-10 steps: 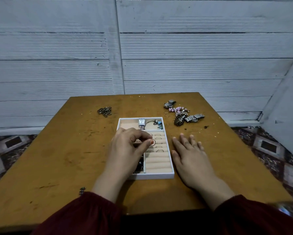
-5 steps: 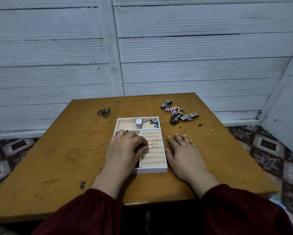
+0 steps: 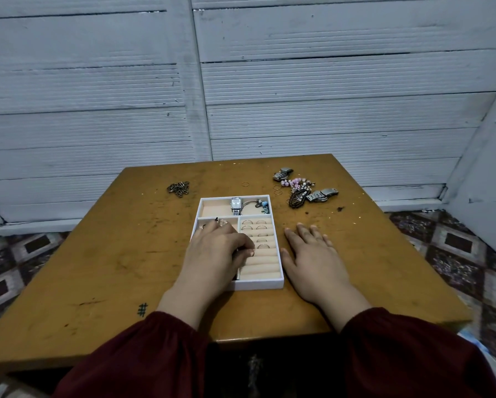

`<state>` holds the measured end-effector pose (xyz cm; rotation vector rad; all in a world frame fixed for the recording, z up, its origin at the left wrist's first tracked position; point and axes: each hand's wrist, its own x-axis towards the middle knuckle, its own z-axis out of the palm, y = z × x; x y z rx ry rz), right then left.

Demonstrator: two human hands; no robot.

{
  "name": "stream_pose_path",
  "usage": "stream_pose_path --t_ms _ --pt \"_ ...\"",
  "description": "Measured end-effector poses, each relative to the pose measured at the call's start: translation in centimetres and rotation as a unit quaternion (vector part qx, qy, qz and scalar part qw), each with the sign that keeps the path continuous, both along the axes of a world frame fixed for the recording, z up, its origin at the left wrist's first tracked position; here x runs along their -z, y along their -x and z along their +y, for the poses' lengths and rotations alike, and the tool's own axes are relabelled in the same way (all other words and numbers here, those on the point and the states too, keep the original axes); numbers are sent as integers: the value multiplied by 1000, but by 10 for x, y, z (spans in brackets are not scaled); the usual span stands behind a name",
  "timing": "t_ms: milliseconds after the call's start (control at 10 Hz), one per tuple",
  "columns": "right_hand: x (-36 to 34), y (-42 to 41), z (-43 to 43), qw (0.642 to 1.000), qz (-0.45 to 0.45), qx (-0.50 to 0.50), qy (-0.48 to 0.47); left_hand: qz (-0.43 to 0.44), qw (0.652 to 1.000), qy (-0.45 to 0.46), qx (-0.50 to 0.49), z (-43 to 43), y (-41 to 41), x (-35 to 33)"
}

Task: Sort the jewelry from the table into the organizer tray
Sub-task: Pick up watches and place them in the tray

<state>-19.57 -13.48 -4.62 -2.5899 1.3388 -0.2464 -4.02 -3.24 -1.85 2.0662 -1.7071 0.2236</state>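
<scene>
The left hand (image 3: pixel 215 248) curls over the organizer tray (image 3: pixel 258 284); whether it pinches anything cannot be told. The right hand (image 3: pixel 312 254) lies flat beside it, fingers straight, on the counter (image 3: pixel 126 254).

Dim, cool light, wide-angle edge distortion

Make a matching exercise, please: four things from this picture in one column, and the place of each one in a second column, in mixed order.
Things
1. watch
2. pink beads
3. dark metal pile
4. right hand

Places
A. on the table, beyond the tray, to its left
B. flat on the table, close beside the tray's right wall
C. in the tray's far compartment
D. on the table, beyond the tray, to its right

Pairs: 1-C, 2-D, 3-A, 4-B
</scene>
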Motion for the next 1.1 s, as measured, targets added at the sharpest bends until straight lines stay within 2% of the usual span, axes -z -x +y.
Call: stream_pose_path --t_ms 1100 --pt "0 -1 1 1000 1 2 4 22 999 -19 -46 6 5 0"
